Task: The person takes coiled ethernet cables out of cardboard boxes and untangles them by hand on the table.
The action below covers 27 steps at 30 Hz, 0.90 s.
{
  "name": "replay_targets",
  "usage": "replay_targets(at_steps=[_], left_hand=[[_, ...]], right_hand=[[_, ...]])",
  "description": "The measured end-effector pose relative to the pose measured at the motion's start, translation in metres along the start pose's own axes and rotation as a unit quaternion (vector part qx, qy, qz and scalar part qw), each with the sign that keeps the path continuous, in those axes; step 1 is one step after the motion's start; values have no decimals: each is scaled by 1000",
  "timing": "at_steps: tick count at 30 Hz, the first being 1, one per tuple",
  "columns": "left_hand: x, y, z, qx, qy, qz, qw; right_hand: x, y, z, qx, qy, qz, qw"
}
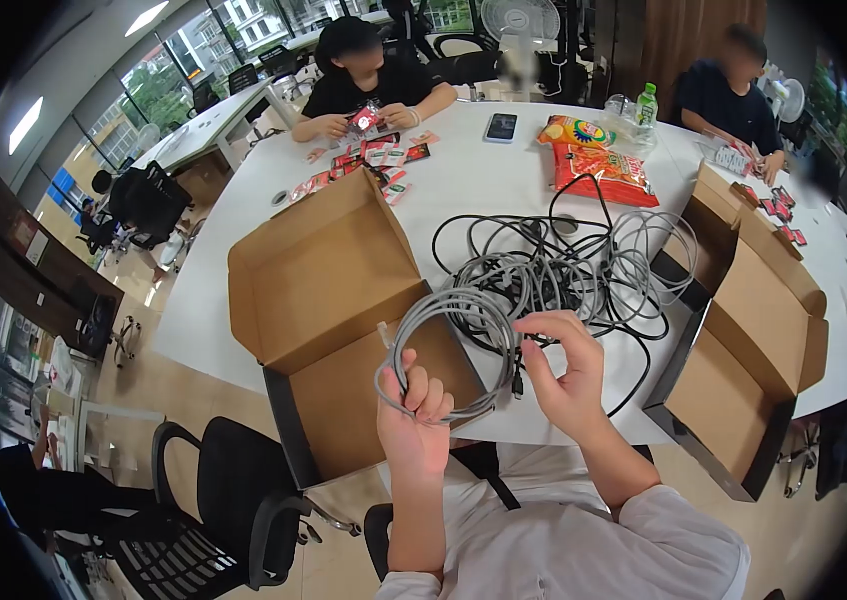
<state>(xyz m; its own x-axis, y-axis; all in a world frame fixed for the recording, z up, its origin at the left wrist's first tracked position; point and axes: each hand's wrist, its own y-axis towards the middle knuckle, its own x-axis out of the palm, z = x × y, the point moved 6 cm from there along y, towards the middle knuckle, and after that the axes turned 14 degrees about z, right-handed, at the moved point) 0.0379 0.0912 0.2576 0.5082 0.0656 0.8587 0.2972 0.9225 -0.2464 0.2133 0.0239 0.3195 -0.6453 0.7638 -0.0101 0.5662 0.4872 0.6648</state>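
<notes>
White shirt fabric [583, 545] on our own body lay nearest the camera, below our raised forearms. Beyond it we had a broad white table [208, 310], with two seated people across it, one in a black top [328, 98], the other in a dark shirt [718, 100]. Two black-sided cardboard boxes stood open on our side, a left box [318, 270] and a right box [758, 310], and between them sprawled a tangle of black and grey cables [543, 275]. Behind the tangle we saw a red snack bag [598, 175] touching a yellow one [575, 130]. We held up a coiled grey cable [488, 322] over the left box's near part, our left hand [415, 415] curled firmly around its lower left side. Our right hand [573, 385] was by the coil's right edge, thumb and forefinger parted in a loose pinch; we could not tell whether they touched it. Farther off lay a smartphone [501, 127], and smallest was the coil's clear plug [384, 335], just above our left fingers.
</notes>
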Motion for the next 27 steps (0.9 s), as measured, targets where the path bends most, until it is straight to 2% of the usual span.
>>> replay_targets(at_steps=[5,8,9,12,13,16,17,20,24,27], left_hand=[[3,-4,1,-7,4,0,1000],[6,-6,3,2,15,-6,1000],[6,-5,3,-1,14,-17,1000],[10,-3,-3,-20,4,-38,999],[12,-3,-6,-30,-1,-44,999],[19,0,-17,-54,-11,-58,997],[21,2,-23,-81,-22,-72,994],[23,8,-38,-153,-46,-108,981],[32,5,-74,-272,-66,-142,949],[41,2,-94,-334,-81,-180,922]], right_hand=[[4,9,2,-1,0,-2,1000],[4,9,21,93,26,-14,995],[7,4,30,139,47,-61,987],[14,-13,44,332,234,-108,908],[14,-17,43,381,261,-165,871],[5,-26,54,451,335,-204,802],[1,-27,60,441,361,-193,799],[-8,-29,64,450,473,-180,736],[-24,-36,55,365,616,-245,654],[-38,-42,45,323,647,-262,639]])
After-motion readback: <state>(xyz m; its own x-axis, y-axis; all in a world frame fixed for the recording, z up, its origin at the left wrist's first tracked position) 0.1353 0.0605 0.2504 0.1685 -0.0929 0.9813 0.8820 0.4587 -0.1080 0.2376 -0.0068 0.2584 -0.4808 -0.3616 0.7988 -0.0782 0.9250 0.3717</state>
